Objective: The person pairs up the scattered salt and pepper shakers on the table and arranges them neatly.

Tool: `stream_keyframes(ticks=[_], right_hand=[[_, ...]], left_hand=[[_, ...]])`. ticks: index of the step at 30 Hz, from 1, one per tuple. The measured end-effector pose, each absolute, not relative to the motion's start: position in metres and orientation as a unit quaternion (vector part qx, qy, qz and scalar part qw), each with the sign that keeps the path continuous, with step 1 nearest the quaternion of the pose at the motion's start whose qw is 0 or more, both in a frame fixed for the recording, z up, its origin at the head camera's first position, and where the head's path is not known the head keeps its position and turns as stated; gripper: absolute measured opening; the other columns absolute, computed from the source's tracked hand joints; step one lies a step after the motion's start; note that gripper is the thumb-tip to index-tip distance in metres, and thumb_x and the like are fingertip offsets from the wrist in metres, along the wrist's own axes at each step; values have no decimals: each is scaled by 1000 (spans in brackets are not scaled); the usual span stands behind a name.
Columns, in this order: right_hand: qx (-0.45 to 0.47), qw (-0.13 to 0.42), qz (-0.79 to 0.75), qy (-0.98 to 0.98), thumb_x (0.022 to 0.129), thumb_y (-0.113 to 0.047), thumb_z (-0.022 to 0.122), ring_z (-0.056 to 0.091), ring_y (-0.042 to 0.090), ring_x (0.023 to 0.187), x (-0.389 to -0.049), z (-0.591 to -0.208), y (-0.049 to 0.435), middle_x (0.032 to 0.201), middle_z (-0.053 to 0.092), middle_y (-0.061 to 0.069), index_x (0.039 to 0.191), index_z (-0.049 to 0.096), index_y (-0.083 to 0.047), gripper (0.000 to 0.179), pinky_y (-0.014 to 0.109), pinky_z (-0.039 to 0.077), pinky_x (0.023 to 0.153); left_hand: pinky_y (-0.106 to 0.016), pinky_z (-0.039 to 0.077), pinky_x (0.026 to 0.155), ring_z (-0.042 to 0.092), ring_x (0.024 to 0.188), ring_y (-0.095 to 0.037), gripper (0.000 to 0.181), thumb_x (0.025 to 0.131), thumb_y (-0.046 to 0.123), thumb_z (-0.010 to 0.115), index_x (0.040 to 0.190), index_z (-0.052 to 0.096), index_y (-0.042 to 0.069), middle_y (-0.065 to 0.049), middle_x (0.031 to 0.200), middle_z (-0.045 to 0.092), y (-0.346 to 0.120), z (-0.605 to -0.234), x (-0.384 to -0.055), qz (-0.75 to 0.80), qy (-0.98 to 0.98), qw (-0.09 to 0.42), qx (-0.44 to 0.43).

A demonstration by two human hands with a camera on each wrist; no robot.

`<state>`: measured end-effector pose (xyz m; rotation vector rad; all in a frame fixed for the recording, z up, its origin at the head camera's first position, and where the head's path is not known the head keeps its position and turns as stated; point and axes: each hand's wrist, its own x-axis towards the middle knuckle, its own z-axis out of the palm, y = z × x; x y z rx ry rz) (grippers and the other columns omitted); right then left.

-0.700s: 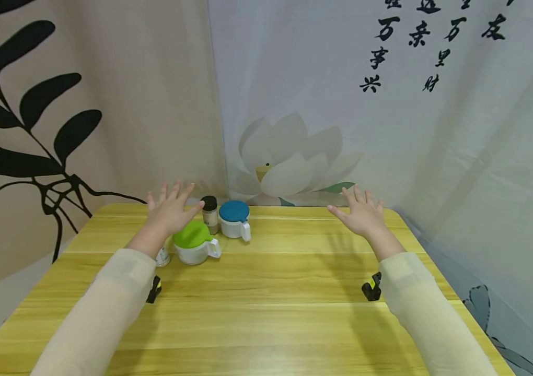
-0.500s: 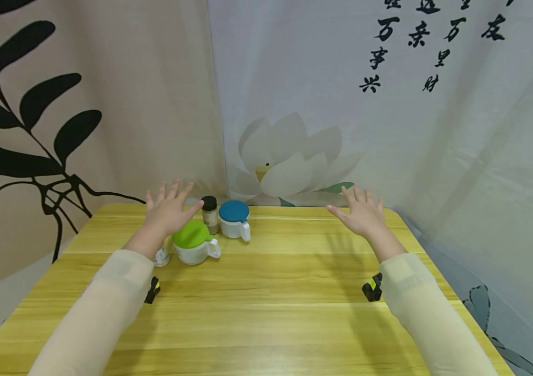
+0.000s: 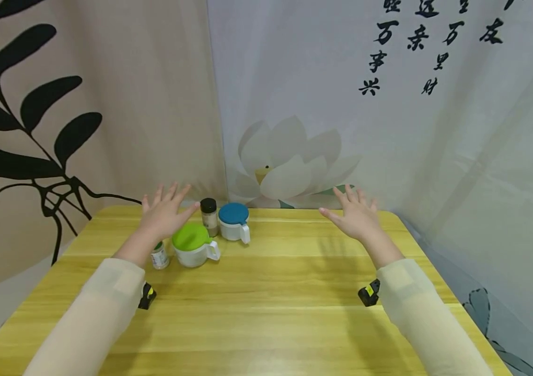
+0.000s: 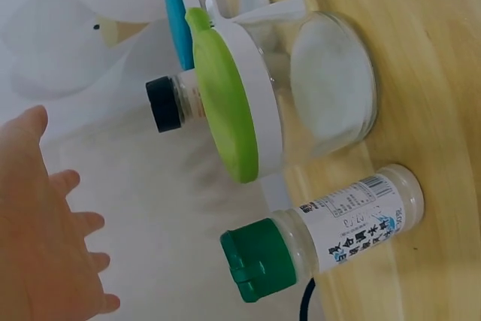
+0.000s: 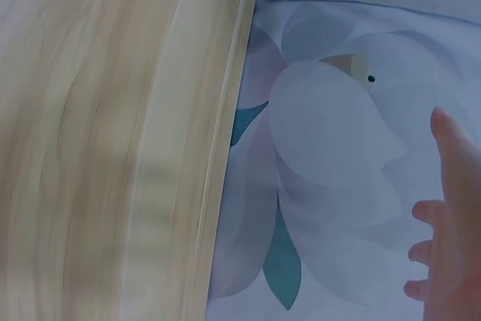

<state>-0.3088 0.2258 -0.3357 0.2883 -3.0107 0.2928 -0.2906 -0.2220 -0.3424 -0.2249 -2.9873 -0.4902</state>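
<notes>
While I watch through the head camera, the cloth backdrop (image 3: pixel 153 104) fills the upper part of the frame, and the wooden surface (image 3: pixel 257 324) runs from mid-frame to the bottom edge. Pale sleeves (image 3: pixel 88 318) reach in from lower left and lower right. Left of centre I have the left grip (image 3: pixel 163 219), a bare hand with its fingers spread, holding nothing; right of centre the right grip (image 3: pixel 358 219) is spread likewise, well apart from every container. Just beside the left one in this view stands the green-lidded jar (image 3: pixel 193 245), and up to its right, the blue-lidded jar (image 3: pixel 233 222). Touching or nearly touching that one is the black-capped bottle (image 3: pixel 209 216); the green-capped bottle (image 3: pixel 160 257) stands at lower left, its cap partly hidden by the forearm. My left wrist view shows the fingers apart from all four. To hold this pose well, I judge both palms want steadiness, with the left forearm high enough to clear the green-capped bottle, whose narrow base could tip if knocked.
</notes>
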Motion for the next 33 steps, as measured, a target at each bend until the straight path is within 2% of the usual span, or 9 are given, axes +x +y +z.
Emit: stream_keyframes(ticks=[10,16,33], right_hand=[[107,70,125,-984,87,-75,36,-3,40,142,-302,-334,211,159,5,15,155,15,-21,89,67,-6,104],[111,81,146,-980,86,-77,35,0,40,142,-299,-336,203,159,6,13,155,16,-21,91,67,-4,105],[153,125,255,-947,89,-67,47,10,38,142,-283,-352,168,158,12,8,154,19,-23,83,65,4,106]], left_hand=[[-65,-18,100,-14,139,-43,86,90,74,22,155,10,19,-20,157,2,-227,-344,-284,-158,-982,70,-73],[-66,-16,101,-12,139,-44,81,93,69,27,155,12,19,-22,157,3,-226,-345,-278,-173,-978,87,-80],[-64,-8,106,-2,141,-42,76,97,58,39,154,19,13,-20,157,11,-229,-350,-255,-245,-953,155,-85]])
